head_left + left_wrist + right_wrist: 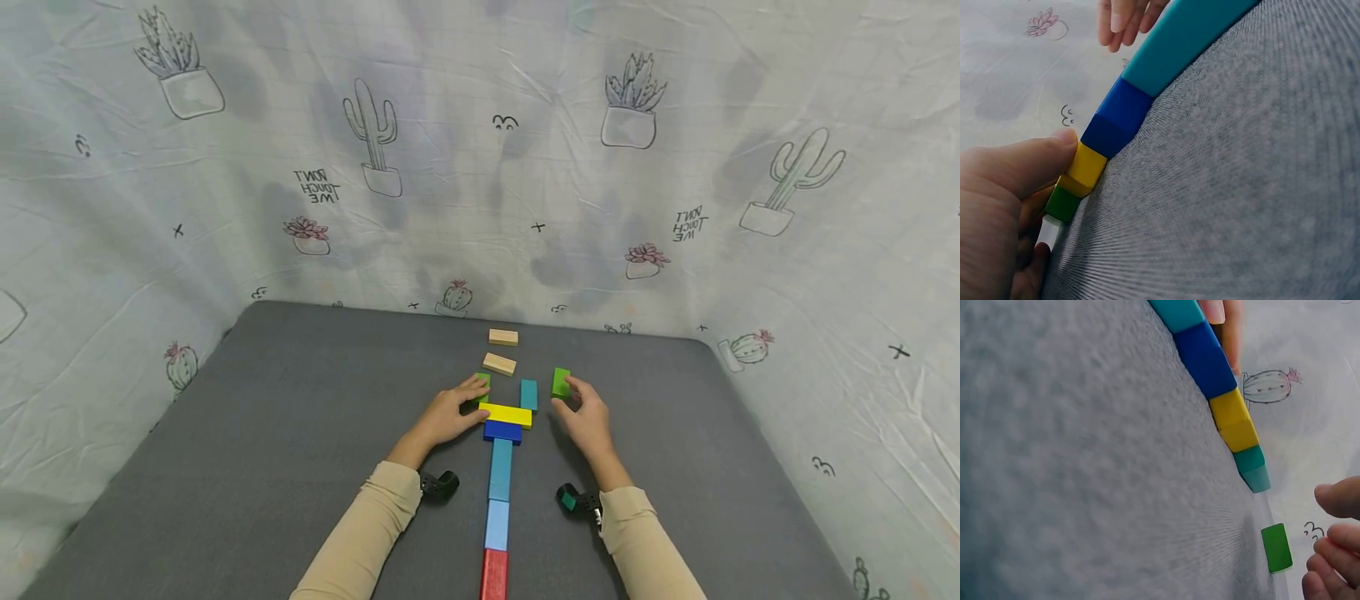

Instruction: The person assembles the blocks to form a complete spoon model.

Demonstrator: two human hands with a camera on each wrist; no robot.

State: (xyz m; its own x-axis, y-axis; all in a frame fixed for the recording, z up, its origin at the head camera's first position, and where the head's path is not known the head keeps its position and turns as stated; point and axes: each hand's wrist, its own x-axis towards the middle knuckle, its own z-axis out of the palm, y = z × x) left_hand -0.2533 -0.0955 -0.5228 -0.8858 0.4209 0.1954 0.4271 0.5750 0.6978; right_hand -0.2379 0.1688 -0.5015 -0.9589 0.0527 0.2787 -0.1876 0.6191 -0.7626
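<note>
Lengthwise, the yellow block (508, 414) runs left to right.

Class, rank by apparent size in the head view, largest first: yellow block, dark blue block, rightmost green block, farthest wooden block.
Yellow block
Dark blue block
Rightmost green block and farthest wooden block: too alike to rank

Green blocks (560, 382), yellow block (507, 416) — grey tabletop (322, 408) — white backdrop (450, 158), cactus-printed.

Arms (363, 527) forward, left fingers (467, 392) curled, right fingers (582, 387) loosely bent
</note>
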